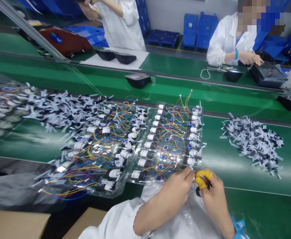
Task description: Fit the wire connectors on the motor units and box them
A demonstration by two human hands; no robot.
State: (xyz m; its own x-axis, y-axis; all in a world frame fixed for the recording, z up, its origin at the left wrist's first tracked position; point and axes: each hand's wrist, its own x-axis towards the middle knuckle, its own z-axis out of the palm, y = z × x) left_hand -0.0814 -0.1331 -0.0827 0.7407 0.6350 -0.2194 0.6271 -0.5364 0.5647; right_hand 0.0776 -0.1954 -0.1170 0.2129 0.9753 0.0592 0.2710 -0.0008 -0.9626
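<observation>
My left hand (174,188) is closed, its fingertips pinched together close to my right hand (214,192). Bright yellow coverings (203,177) wrap the fingertips of my right hand, which is also closed. A small dark round piece (198,191) shows between the two hands; its kind is too blurred to tell, and fingers hide most of what they grip. Just beyond my hands lies a clear plastic tray (132,179) with rows of white-and-black cylindrical parts (145,153) and coloured wires (174,141).
Another filled tray (118,192) lies to the left. Piles of black pieces with white strips sit at the right (256,142) and back left (68,111). Beyond, a green conveyor (170,91) carries a dark device (137,80). Two people in white coats work across it.
</observation>
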